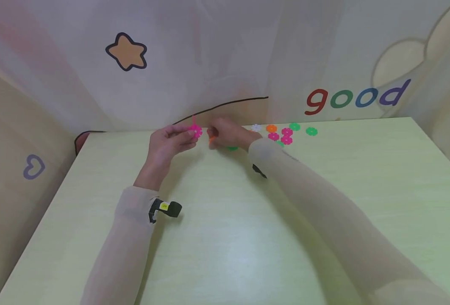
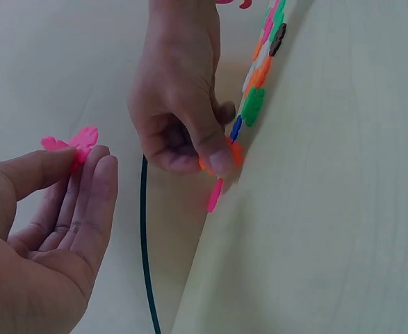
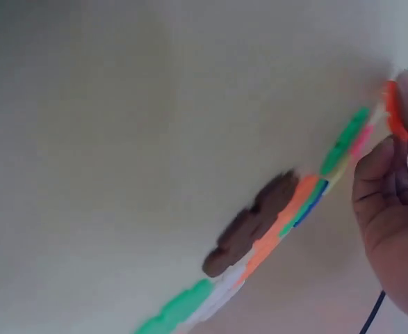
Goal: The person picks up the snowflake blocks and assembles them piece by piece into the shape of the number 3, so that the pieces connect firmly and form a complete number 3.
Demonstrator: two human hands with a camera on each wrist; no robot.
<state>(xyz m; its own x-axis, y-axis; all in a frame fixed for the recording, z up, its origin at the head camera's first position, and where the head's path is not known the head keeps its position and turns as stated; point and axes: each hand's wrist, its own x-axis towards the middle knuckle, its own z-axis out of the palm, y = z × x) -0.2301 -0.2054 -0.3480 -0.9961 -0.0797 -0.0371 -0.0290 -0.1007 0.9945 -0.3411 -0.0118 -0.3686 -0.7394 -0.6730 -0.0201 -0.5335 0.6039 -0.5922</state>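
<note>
In the head view my left hand (image 1: 168,142) is at the table's far edge, its thumb and fingertips pinching pink snowflake discs (image 1: 197,131). The left wrist view shows these pink discs (image 2: 85,139) joined at an angle, well away from the table top. Just to the right, my right hand (image 1: 226,132) pinches an orange snowflake disc (image 1: 211,140) between thumb and finger. That orange disc (image 3: 393,110) appears edge-on in the right wrist view. Near the right fingertips, a pink disc (image 2: 215,196) lies on the table. A green disc (image 1: 232,148) is partly hidden under the right hand.
Several loose discs lie along the far edge right of the hands, among them a white disc (image 1: 256,127), an orange one (image 1: 271,128) and a green one (image 1: 311,131). Behind the pale table (image 1: 225,237) hangs a printed curtain (image 1: 209,55).
</note>
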